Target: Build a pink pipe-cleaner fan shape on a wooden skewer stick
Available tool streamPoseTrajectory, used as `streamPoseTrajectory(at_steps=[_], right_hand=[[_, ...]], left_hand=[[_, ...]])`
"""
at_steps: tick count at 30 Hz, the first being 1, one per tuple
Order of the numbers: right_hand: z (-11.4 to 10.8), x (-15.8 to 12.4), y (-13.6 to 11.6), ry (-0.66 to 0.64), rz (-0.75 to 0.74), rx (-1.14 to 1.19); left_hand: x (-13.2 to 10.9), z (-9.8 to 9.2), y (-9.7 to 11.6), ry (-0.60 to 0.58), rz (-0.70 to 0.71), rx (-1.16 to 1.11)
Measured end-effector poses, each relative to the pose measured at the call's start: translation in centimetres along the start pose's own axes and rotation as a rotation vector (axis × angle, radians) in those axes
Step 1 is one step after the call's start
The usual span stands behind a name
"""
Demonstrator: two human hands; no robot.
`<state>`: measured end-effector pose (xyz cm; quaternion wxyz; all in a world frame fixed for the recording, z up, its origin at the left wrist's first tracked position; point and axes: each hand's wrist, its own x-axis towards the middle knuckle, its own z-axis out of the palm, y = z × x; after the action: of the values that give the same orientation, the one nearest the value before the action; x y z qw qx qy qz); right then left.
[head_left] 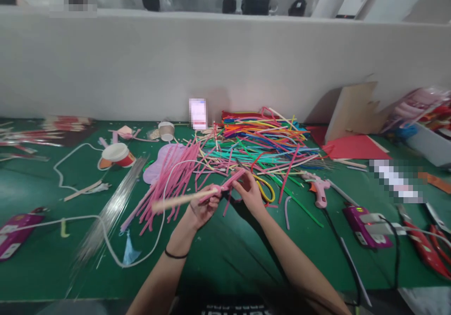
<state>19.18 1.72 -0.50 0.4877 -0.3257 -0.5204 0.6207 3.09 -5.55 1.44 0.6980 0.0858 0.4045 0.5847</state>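
Observation:
My left hand [206,208], with a black band at the wrist, is closed around a bundle of pink and cream fuzzy stems [186,198]; its cream part points to the left. My right hand [248,192] pinches the pink upper end of that same bundle, close to the left hand. Just left of my hands, many loose pink stems [172,174] lie in a fanned pile, partly over a lilac cloud-shaped piece [151,170]. Behind my hands spreads a heap of multicoloured stems [260,136]. A yellow looped stem [268,194] lies beside my right hand.
On the green table [218,268], a pink glue gun [320,190], purple power strip [366,228] and red-handled pliers [424,247] stand right. Left are thin wires [112,207], a paper cup [118,154], a white cable [105,240] and a blue tassel [130,249]. Red sheets lie back right.

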Motion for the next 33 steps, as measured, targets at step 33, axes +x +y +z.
streamPoseTrajectory(at_steps=[33], right_hand=[[0.6,-1.3,-0.3,0.018,0.384,0.327]], left_hand=[[-0.1,0.6,0.0,0.22,0.596,0.241]])
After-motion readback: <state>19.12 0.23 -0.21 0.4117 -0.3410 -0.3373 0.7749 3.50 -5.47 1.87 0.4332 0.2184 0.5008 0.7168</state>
